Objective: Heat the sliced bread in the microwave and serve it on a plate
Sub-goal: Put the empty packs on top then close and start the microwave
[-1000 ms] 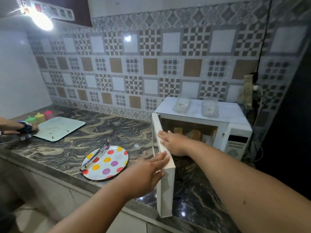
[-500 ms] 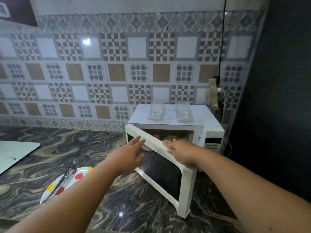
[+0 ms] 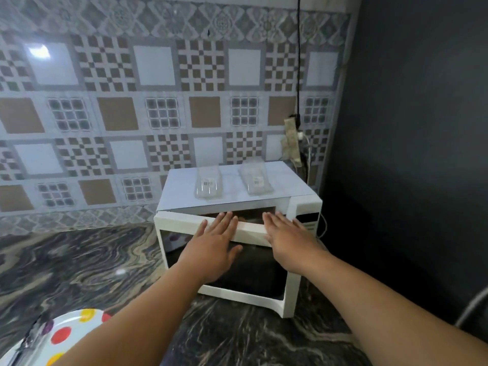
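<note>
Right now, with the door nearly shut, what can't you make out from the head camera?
- Bread: hidden behind the microwave door and both hands.
- Control panel: too dark and small to read; the right hand covers part.
- Polka-dot plate: cut by the bottom edge and the left forearm.
- Left hand: flat on the door.

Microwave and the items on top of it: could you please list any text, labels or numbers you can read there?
No text is legible.
Left clear plastic container: barcode sticker, digits too blurred.
Right clear plastic container: sticker, too blurred.
Microwave control panel: markings too small to read.
</note>
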